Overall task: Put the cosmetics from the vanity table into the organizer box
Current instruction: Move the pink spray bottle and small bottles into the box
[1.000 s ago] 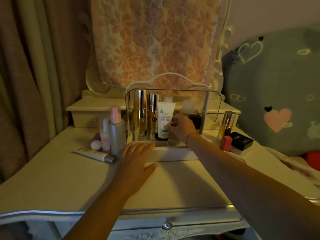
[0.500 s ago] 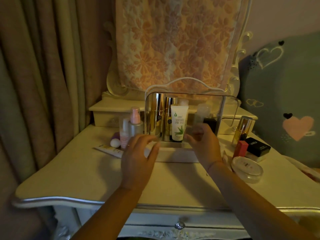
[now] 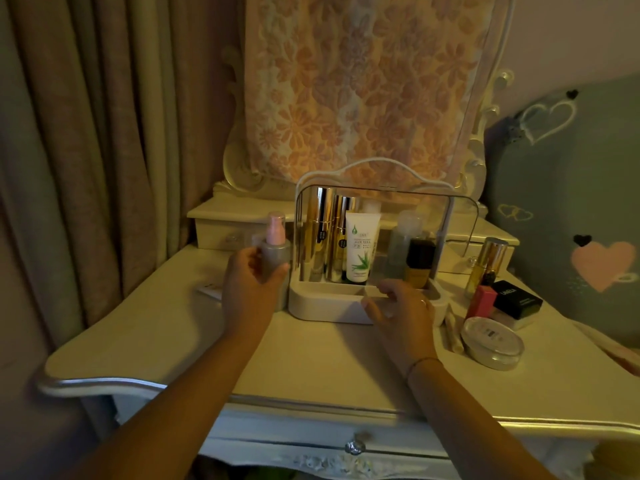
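Note:
The white organizer box (image 3: 325, 304) stands mid-table under a clear raised lid. Inside it stand two gold bottles (image 3: 320, 233), a white aloe tube (image 3: 362, 249), a clear bottle and a dark-capped amber bottle (image 3: 419, 261). My left hand (image 3: 247, 289) is closed around a grey bottle with a pink pump (image 3: 275, 252), just left of the box. My right hand (image 3: 403, 308) rests on the box's front rim, fingers curled, holding nothing. A white tube (image 3: 209, 289) lies left of my left hand, mostly hidden.
Right of the box stand a gold bottle (image 3: 488, 266), a red lipstick box (image 3: 481, 301), a black box (image 3: 516, 299) and a round clear jar (image 3: 493, 341). A cloth-covered mirror (image 3: 363, 88) rises behind. Curtains hang left; a heart-patterned cushion (image 3: 571, 202) lies right.
My left hand moved left from the table in front of the box and took hold of the grey pump bottle. My right hand drew back out of the box to its front rim.

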Motion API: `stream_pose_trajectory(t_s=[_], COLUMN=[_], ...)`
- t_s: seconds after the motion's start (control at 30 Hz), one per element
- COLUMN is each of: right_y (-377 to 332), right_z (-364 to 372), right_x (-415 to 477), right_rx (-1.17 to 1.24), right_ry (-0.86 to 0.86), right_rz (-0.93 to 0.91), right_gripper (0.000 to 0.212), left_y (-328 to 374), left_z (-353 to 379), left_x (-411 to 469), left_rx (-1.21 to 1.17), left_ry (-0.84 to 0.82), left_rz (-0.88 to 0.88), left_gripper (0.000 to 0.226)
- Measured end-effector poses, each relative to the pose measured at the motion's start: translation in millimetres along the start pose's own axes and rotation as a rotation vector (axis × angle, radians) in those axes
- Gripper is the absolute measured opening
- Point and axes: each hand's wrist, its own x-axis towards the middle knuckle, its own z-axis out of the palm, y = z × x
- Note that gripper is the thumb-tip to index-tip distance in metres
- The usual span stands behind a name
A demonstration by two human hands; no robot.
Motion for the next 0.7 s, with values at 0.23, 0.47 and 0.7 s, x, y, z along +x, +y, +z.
stream_pose_trajectory(t_s=[0.23, 0.47, 0.7], right_y=[0.3, 2.4, -19.0], right_z=[1.5, 1.0, -6.4], right_x=[0.9, 1.2, -12.4], right_rx=[-0.050, -0.022, 0.147], right_ry=[-0.032, -0.034, -0.204], right_rz=[0.003, 0.025, -0.258], right_gripper=[0.034, 0.034, 0.060], left_y=[3.6, 13.6, 52.1], left_z=[10.8, -4.6, -32.8], left_x=[-3.2, -7.3, -21.9], left_rx=[0.110, 0.046, -0.046], left_ry=[0.071, 0.081, -0.129], left_rz=[-0.004, 0.015, 0.103], left_gripper=[0.059, 0.058, 0.049])
